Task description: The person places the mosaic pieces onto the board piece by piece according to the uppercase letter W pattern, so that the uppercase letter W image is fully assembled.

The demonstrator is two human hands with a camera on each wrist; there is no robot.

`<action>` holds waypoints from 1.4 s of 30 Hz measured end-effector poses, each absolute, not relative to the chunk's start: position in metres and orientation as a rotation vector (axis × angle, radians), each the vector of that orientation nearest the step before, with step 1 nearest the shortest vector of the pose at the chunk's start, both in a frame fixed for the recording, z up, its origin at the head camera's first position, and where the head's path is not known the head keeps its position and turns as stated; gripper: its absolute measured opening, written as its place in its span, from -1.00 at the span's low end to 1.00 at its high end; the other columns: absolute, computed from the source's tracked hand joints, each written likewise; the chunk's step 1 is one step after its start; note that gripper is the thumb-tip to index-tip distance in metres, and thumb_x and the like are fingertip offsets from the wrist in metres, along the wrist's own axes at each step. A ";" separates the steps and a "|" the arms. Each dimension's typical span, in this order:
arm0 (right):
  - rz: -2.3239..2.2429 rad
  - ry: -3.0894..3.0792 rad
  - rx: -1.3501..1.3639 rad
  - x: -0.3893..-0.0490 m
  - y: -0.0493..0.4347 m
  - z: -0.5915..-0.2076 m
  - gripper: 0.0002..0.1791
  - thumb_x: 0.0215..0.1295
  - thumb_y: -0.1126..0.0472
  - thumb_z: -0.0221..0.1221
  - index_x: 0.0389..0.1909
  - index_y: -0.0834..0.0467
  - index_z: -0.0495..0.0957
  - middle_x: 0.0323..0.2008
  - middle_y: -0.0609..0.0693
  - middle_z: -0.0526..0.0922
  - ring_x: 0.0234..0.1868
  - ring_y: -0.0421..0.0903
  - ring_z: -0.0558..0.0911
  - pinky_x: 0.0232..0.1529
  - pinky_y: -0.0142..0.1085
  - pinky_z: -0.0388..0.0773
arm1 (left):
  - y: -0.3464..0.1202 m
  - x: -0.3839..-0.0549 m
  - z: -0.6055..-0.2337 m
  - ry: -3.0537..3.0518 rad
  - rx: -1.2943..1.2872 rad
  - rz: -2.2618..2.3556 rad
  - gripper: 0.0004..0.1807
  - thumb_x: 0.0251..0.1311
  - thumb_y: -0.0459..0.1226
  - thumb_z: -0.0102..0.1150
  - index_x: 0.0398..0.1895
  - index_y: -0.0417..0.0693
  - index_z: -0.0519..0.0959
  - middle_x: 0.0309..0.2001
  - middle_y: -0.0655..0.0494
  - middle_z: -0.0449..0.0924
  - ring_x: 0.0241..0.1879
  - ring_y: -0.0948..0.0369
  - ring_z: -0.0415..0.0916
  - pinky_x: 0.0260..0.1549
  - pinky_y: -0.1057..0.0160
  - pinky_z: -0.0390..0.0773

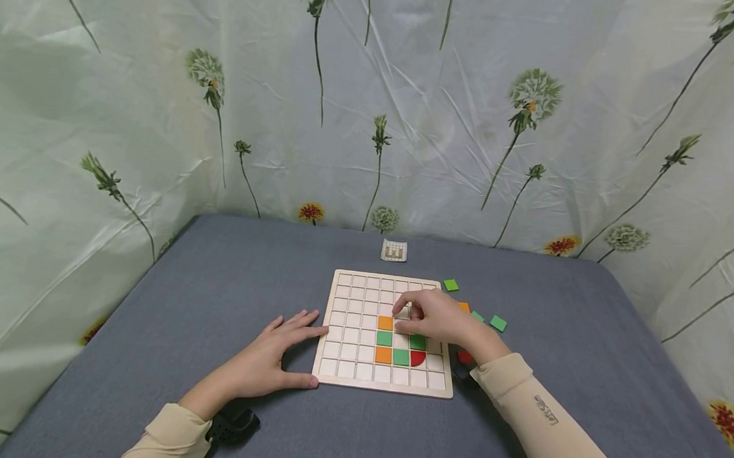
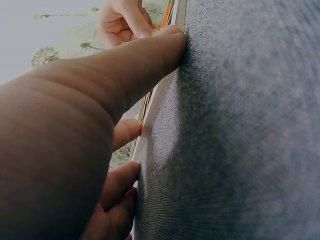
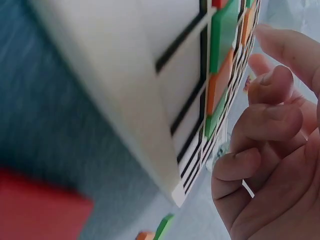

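Pale wooden gridded board (image 1: 351, 335) flat on the grey cloth-covered counter (image 1: 267, 272)! Left hand (image 1: 269, 361) lies spread, touching the board's nine o'clock edge. Right hand (image 1: 440, 314) hovers, fingers bent, thumb and forefinger parted, just off the three o'clock side of a flat orange square tile (image 1: 385, 323). Small gridded card (image 1: 394, 251) beyond, twelve o'clock.

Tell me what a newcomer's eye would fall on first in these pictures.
Probably the pale gridded board on the grey-blue table, where orange, green and red pieces stand out around its middle and right. Next come the hands: the right hand reaches over the board's right side, while the left hand touches its left edge. Behind, a flower-print backdrop fills the upper half of the head view.
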State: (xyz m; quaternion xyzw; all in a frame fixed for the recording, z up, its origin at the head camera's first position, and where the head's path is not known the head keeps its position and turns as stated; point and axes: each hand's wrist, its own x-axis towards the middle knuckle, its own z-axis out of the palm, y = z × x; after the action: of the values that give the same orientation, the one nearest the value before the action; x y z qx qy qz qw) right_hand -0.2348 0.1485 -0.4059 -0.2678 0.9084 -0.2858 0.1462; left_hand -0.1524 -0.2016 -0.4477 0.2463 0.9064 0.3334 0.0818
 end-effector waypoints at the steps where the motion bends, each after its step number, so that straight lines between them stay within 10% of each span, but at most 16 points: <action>1: -0.827 2.616 -0.764 -0.235 0.151 -0.405 -0.80 0.42 0.09 0.40 0.00 0.00 0.74 -0.59 -0.15 0.49 -0.56 -0.23 0.39 -0.42 -0.39 0.37 | -0.201 -0.153 -0.448 2.709 0.736 0.995 -0.08 0.13 0.18 0.57 0.56 0.18 0.48 0.70 -0.03 0.19 0.72 -0.17 0.03 0.60 -0.51 -0.13; 42: -0.884 2.770 -0.376 -0.230 0.287 -0.414 -0.60 0.31 0.05 0.50 0.04 0.19 0.72 -0.60 -0.11 0.50 -0.59 -0.24 0.38 -0.51 -0.38 0.34 | -0.200 -0.153 -0.448 2.718 0.721 0.991 -0.07 0.12 0.20 0.58 0.56 0.21 0.48 0.70 -0.02 0.19 0.72 -0.17 0.04 0.60 -0.50 -0.13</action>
State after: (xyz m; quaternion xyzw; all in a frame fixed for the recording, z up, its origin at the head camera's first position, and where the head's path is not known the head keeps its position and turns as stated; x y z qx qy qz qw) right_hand -0.2296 0.2867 -0.4140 -0.1275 0.9396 -0.3000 0.1047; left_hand -0.1531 -0.1998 -0.4479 0.2411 0.9087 0.3314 0.0800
